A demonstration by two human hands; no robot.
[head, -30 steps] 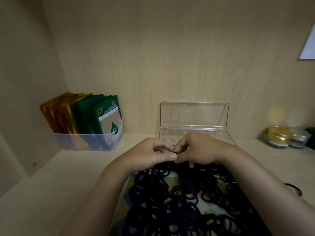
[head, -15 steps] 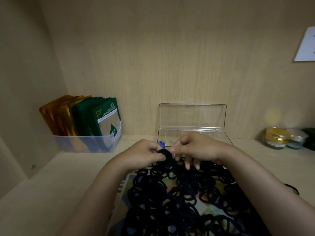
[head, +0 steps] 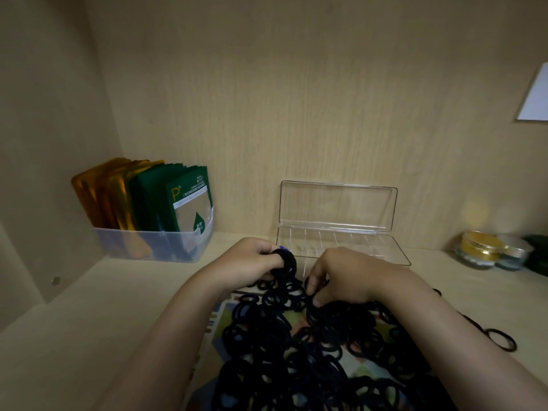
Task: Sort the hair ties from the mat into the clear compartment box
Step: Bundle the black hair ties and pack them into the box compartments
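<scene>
Nearest the camera, well in front of the clear compartment box, the mat lies under a dense heap of black hair ties — by the look of it, almost the whole stock. One loose tie lies off the mat, in front of the box and to its right.

At the heap's far edge, just in front of the box, the right hand curls down into the ties, thumb and fingertips pinching a strand or two. The left hand, at the box's front left corner, is clenched round a gathered bunch of ties with a purple speck on top.

The box stands open with its lid upright. Its compartments look empty, though dim light and the left hand obscure the front left cell.

Judgement: sorting has barely begun — nothing is confirmed in the box and the whole heap is left to do.

A bin of sachets stands left of the box and jars stand to its right.
</scene>
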